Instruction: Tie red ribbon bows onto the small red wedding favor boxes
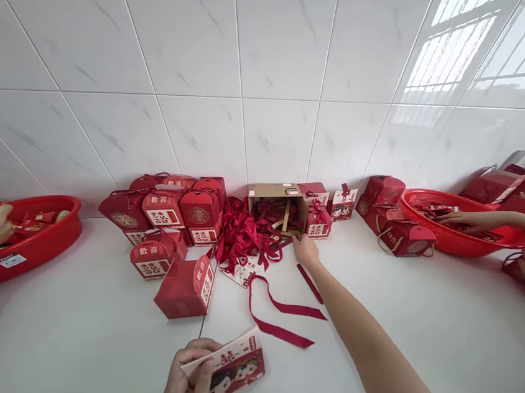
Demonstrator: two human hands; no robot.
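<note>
At the bottom, my left hand [191, 376] is closed around a folded red-and-cream candy box [239, 369] printed with cartoon figures. My right hand [306, 250] is stretched forward, its fingers closed at the lower front corner of a brown cardboard box [272, 191]. That box lies open toward me, with dark red and gold strips inside. Left of it is a heap of red ribbons [242, 232], partly over a printed card [243, 271]. One loose red ribbon [276, 329] curls on the white table nearer me, beside a narrow dark red strip [309, 284].
Several red gift boxes [187, 288] stand left of the ribbons. More boxes [408, 238] stand at right. Other people's hands reach into a red basket [67, 220] at left and another red basket [463, 246] at right. A tiled wall [194, 133] bounds the back.
</note>
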